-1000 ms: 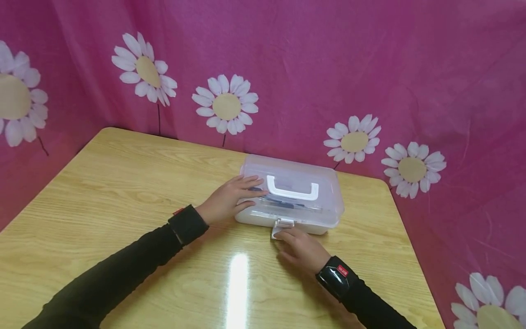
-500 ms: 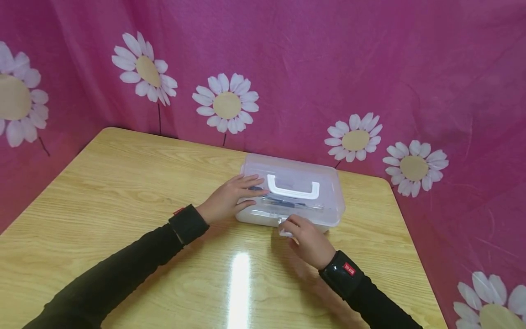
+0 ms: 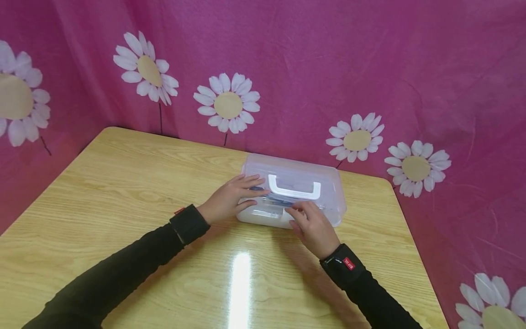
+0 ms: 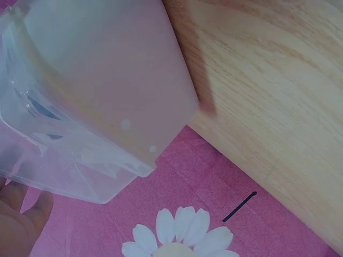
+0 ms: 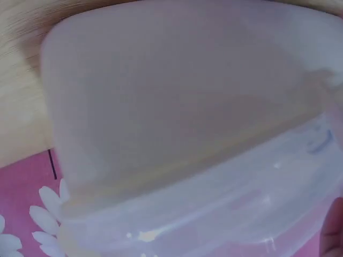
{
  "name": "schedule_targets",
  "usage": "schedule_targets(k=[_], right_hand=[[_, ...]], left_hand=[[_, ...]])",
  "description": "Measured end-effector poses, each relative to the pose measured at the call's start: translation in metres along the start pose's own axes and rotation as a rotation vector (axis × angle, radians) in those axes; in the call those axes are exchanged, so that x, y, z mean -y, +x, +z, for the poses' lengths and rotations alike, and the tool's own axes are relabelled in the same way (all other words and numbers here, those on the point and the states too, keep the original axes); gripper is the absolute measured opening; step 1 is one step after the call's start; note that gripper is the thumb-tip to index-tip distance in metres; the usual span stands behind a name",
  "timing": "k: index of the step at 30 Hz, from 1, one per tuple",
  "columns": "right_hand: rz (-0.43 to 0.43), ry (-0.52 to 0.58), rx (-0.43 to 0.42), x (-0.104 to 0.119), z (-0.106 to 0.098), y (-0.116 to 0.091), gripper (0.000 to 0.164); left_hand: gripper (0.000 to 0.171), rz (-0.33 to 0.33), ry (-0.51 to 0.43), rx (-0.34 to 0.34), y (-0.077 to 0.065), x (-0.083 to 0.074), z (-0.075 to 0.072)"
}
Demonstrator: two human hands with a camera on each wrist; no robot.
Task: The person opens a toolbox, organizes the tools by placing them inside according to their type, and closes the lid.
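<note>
A clear plastic storage box (image 3: pixel 260 220) with a see-through lid (image 3: pixel 328 185) and a white carry handle (image 3: pixel 296 194) stands on the table, lid down. Some dark, slim items (image 3: pixel 283 202) show through the lid. My left hand (image 3: pixel 228 196) rests on the lid's left front part, fingers spread. In the left wrist view, its fingertips (image 4: pixel 37 211) show beside the lid. At the middle of the box's front, my right hand (image 3: pixel 314 228) pinches the white latch (image 3: pixel 285 217) between thumb and curled fingers; the hand covers most of it.
The box stands near the back edge of the wooden table (image 3: pixel 135 183). Behind it hangs a pink curtain (image 3: pixel 287 68) printed with white daisies. A bright light reflection (image 3: pixel 239 288) lies on the tabletop in front.
The latch flap, sticking out low at the front before, has swung up toward the lid with my right hand, which rose along the box front. My left hand has stayed in place.
</note>
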State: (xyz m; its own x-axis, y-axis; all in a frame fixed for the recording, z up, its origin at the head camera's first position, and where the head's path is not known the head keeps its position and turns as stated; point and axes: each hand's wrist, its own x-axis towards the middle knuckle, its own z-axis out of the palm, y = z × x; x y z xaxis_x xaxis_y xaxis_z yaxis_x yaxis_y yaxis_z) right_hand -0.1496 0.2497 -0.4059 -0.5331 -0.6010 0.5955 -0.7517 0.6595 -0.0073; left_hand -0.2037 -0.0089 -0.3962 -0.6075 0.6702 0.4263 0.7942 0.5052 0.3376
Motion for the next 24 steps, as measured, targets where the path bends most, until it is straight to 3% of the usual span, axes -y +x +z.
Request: schedule_targets(k=[14, 20, 24], right_hand=[[-0.044, -0.251, 0.026, 0.002, 0.014, -0.010, 0.058], [-0.091, -0.357, -0.067, -0.001, 0.027, -0.015, 0.034], [-0.110, -0.362, -0.104, -0.003, 0.036, -0.018, 0.031]], left_hand=[[0.044, -0.041, -0.003, 0.022, 0.001, -0.001, 0.000], [0.043, -0.010, 0.010, 0.005, 0.001, -0.001, 0.001], [0.043, 0.005, 0.022, -0.008, 0.001, 0.000, 0.002]])
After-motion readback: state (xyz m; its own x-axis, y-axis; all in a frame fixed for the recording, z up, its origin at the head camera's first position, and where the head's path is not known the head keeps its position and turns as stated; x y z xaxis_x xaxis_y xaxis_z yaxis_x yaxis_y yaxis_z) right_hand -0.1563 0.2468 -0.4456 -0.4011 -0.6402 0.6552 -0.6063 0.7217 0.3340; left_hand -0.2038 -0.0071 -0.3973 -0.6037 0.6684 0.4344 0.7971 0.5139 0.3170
